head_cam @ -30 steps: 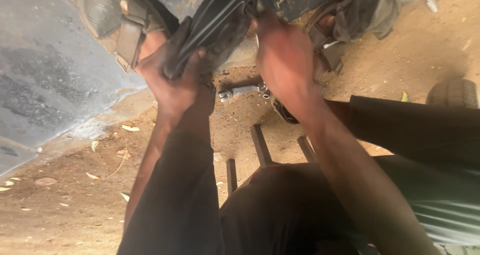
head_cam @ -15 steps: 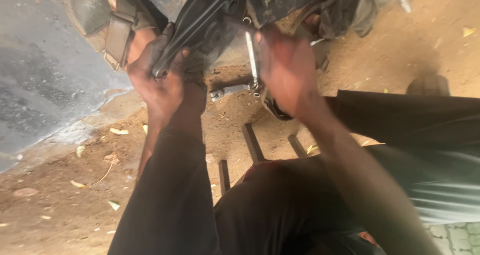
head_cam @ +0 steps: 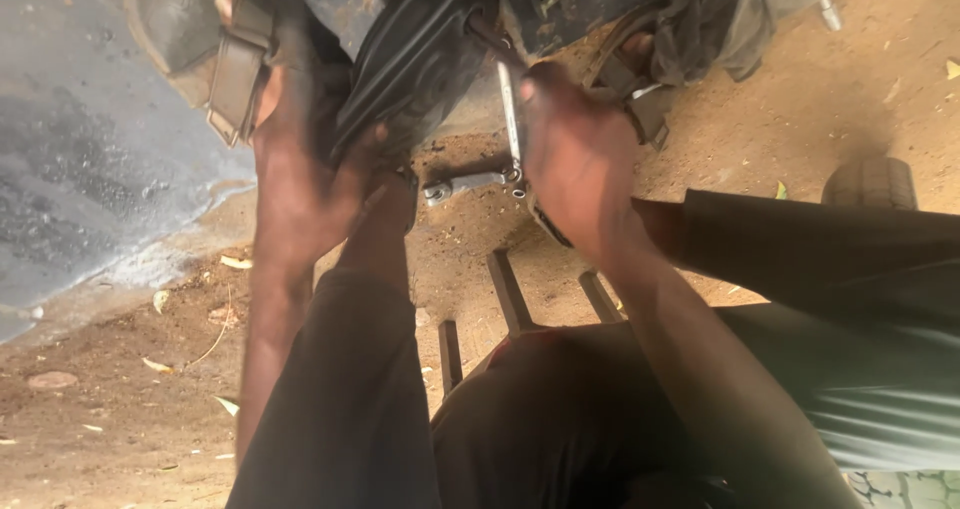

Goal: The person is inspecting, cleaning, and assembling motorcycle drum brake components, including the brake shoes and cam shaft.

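Head view: a black ribbed rubber boot [head_cam: 420, 59], soft and probably greasy, is gripped at its lower end by the left hand [head_cam: 310, 169]; a slim wrench [head_cam: 510, 119] is pinched by the right hand [head_cam: 580, 159]

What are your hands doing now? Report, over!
Left hand gripping ribbed black rubber boot. Right hand holding slim silver metal wrench against it. Nothing blocking.

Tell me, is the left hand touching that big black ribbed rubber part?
Touching. The head view shows the left hand wrapped round the black ribbed rubber part, its fingers pressed on the surface with no gap.
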